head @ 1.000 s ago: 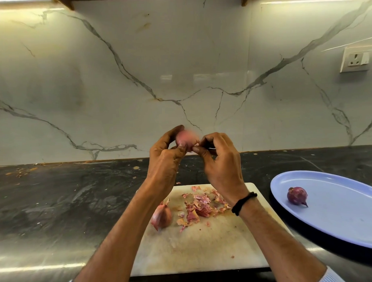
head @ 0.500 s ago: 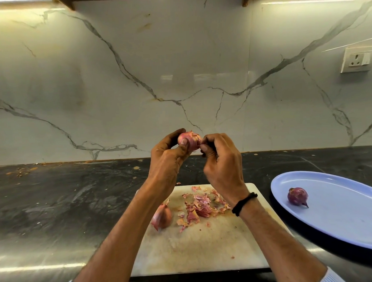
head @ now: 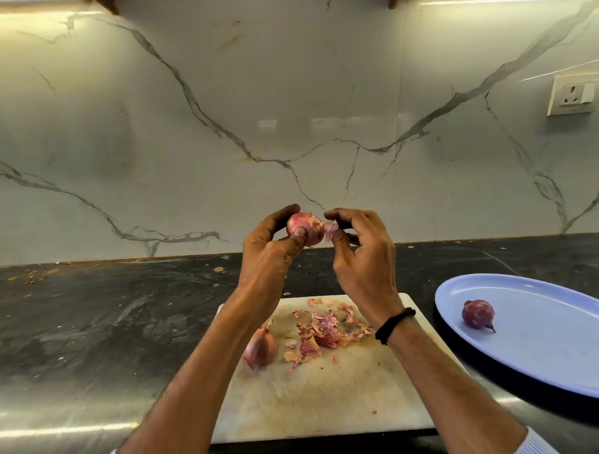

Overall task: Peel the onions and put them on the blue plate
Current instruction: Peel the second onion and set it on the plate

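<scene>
Dark counter (head: 89, 321), white board (head: 316, 397) near. Above it the left hand (head: 268, 259) holds a small onion (head: 303, 228); the right hand (head: 364, 258) pinches a loose skin flap (head: 331, 229). Onion seems light and hard; skin looks thin and easy to tear, so pull by its edge.

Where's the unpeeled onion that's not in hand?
In the head view, the small unpeeled pink onion lies on the left part of the white cutting board, beside the pile of peels.

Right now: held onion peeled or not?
Not fully. The left hand holds the onion, papery skin showing on it; the right hand pinches a skin flake beside it.
</scene>
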Action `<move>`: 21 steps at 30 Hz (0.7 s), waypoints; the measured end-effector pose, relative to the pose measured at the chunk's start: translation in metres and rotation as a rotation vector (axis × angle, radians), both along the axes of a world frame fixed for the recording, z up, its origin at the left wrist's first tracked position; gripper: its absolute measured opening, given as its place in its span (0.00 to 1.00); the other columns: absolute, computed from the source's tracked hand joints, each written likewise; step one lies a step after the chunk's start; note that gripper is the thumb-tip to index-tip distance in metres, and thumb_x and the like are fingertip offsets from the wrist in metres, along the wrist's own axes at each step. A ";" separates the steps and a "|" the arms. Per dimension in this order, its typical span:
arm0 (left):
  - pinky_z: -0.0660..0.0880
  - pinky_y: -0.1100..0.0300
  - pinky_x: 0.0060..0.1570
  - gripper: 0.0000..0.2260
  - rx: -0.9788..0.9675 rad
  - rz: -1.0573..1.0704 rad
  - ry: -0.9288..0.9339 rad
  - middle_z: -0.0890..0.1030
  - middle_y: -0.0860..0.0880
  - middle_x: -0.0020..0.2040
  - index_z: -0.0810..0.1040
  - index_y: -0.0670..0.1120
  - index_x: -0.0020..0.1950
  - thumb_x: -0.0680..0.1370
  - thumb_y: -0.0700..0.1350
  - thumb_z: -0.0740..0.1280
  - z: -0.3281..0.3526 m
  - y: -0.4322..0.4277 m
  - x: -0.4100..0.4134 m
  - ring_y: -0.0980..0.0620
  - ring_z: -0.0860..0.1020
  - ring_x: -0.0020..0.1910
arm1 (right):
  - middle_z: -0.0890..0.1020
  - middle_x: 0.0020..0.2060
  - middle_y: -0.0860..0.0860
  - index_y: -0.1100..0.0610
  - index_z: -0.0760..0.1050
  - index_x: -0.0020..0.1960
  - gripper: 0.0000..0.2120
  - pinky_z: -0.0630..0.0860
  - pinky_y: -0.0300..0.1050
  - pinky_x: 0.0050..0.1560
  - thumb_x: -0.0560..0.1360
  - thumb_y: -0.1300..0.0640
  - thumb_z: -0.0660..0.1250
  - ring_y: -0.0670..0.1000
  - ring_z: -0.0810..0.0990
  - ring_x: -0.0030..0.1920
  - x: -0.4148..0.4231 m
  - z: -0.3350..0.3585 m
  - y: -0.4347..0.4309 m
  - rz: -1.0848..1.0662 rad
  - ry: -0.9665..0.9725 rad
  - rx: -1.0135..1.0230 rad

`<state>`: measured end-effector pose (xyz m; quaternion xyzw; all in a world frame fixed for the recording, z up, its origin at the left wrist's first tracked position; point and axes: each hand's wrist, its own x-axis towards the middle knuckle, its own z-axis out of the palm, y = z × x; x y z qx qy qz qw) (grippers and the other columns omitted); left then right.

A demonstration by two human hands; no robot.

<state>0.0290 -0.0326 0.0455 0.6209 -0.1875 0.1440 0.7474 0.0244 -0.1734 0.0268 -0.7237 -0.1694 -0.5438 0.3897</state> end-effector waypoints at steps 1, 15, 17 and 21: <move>0.76 0.49 0.65 0.19 0.010 -0.003 -0.010 0.80 0.53 0.61 0.79 0.50 0.62 0.77 0.32 0.68 0.000 0.000 -0.001 0.55 0.81 0.58 | 0.79 0.54 0.55 0.61 0.80 0.58 0.10 0.75 0.29 0.53 0.76 0.66 0.70 0.46 0.77 0.53 0.000 0.000 0.000 0.006 -0.003 -0.003; 0.78 0.67 0.48 0.18 0.103 0.008 -0.091 0.80 0.57 0.57 0.78 0.51 0.63 0.77 0.34 0.70 -0.005 -0.003 0.000 0.67 0.81 0.49 | 0.78 0.46 0.56 0.63 0.78 0.49 0.03 0.71 0.24 0.47 0.76 0.67 0.70 0.46 0.75 0.45 0.006 -0.003 0.000 -0.081 0.025 -0.029; 0.78 0.68 0.48 0.18 0.111 0.011 -0.098 0.80 0.57 0.56 0.78 0.51 0.62 0.76 0.35 0.71 -0.006 -0.003 0.001 0.66 0.81 0.49 | 0.78 0.46 0.56 0.64 0.78 0.49 0.03 0.70 0.23 0.47 0.76 0.67 0.70 0.47 0.74 0.45 0.006 -0.003 0.000 -0.094 0.032 -0.031; 0.79 0.66 0.50 0.19 0.097 0.020 -0.096 0.82 0.60 0.53 0.78 0.52 0.63 0.74 0.39 0.73 -0.007 -0.004 0.001 0.63 0.83 0.50 | 0.78 0.46 0.57 0.64 0.78 0.50 0.04 0.70 0.23 0.47 0.76 0.68 0.69 0.47 0.75 0.45 0.007 -0.005 0.001 -0.099 0.036 -0.061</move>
